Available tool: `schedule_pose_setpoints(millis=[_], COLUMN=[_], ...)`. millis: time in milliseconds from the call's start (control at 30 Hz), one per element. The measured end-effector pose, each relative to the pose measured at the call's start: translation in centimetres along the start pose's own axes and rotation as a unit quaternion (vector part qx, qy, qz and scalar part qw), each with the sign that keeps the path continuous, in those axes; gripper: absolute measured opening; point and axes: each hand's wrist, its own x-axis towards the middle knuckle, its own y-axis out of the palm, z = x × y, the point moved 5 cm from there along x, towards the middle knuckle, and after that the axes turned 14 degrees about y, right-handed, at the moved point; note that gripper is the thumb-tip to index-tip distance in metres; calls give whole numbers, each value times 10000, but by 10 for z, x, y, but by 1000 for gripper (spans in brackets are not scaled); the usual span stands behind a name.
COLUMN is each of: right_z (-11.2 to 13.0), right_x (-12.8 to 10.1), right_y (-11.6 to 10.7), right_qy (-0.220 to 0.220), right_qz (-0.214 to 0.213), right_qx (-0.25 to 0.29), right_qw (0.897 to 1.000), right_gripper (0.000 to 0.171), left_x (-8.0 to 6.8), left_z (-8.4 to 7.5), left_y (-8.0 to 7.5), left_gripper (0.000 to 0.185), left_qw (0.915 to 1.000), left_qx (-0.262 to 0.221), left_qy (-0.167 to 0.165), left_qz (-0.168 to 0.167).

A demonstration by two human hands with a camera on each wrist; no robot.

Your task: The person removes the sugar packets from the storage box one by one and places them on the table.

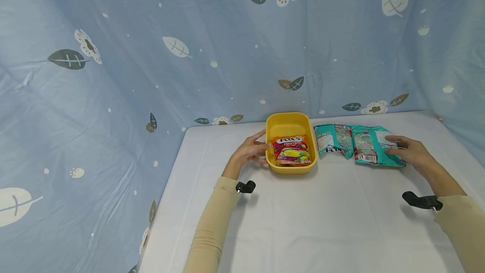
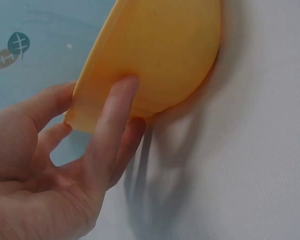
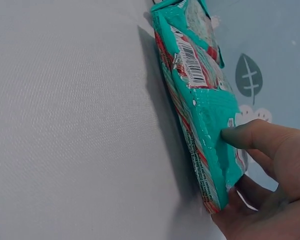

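Note:
In the head view a yellow plastic tub [image 1: 289, 124] holds a red and orange bag of FOX'S fruit candy [image 1: 291, 151]. My left hand [image 1: 248, 151] grips the tub's left side, its thumb at the rim and its fingers against the outer wall. Two teal candy bags lie to the right of the tub, printed backs up. The nearer to the tub is the left teal bag [image 1: 333, 138]; the right teal bag [image 1: 373, 146] touches or overlaps it. My right hand [image 1: 414, 153] holds the right teal bag by its outer end, thumb [image 3: 240, 135] on top and fingers at the edge.
Everything stands on a white cloth-covered table [image 1: 318, 222]. A blue patterned curtain [image 1: 227, 62] hangs behind the table and along its left side. Black wrist cameras sit on the left sleeve [image 1: 212, 231] and the right sleeve [image 1: 460, 218].

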Motion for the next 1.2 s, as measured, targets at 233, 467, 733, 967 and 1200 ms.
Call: schedule_pose_setpoints(millis=[233, 467, 733, 967, 1200], right_z=[2, 6, 8, 9, 9], right_x=[-3, -6, -7, -7, -7], right_y=[-1, -2, -2, -1, -1], right_qy=[-146, -235, -299, -408, -368], right_qz=[-21, -64, -81, -195, -249], right_qx=[-341, -757, -888, -1009, -1110], right_qw=[9993, 9968, 9956, 9939, 9928], right_gripper=[74, 73, 74, 69, 68], left_x=[0, 1, 2, 1, 1], left_z=[1, 1, 2, 2, 1], left_y=[0, 0, -1, -1, 0], left_gripper=[72, 73, 74, 73, 71], left_qw=[10000, 10000, 10000, 10000, 10000], left_qx=[21, 3, -61, -11, 31], left_qy=[3, -3, 7, 18, -39], left_qz=[5, -27, -1, -7, -21])
